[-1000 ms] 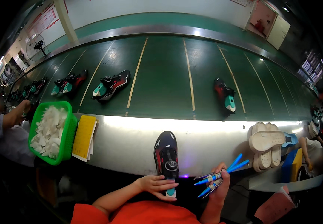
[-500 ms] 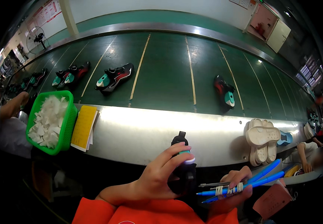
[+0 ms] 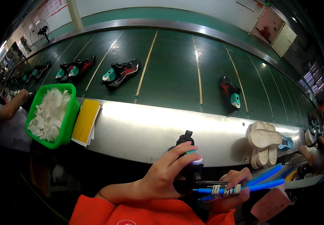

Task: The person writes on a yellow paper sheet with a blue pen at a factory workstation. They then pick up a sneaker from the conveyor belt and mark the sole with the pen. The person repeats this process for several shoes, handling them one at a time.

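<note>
My left hand (image 3: 165, 173) is closed around a black shoe (image 3: 185, 139) with teal and white patches, held upright in front of me at the near edge of the metal ledge. Its lower part is dark and partly hidden by my fingers. In my right hand (image 3: 234, 179) is a bundle of blue pens (image 3: 264, 185), wrapped with white elastic bands, along with a thin dark metallic rod. Their tips point left. The rod's end meets or overlaps the dark side of the shoe; I cannot tell if it touches.
Black, red and teal shoes (image 3: 121, 74) sit on the green conveyor belt (image 3: 173, 67). A green basket (image 3: 72, 116) of white scraps and a yellow booklet (image 3: 85, 122) are left; cream soles (image 3: 264, 139) stack right. A pink booklet (image 3: 270, 205) hangs lower right. Other people sit both sides.
The pens and rod have come closer to the shoe, so the rod's end now reaches its side. The whole view has shifted slightly. Both hands keep their hold.
</note>
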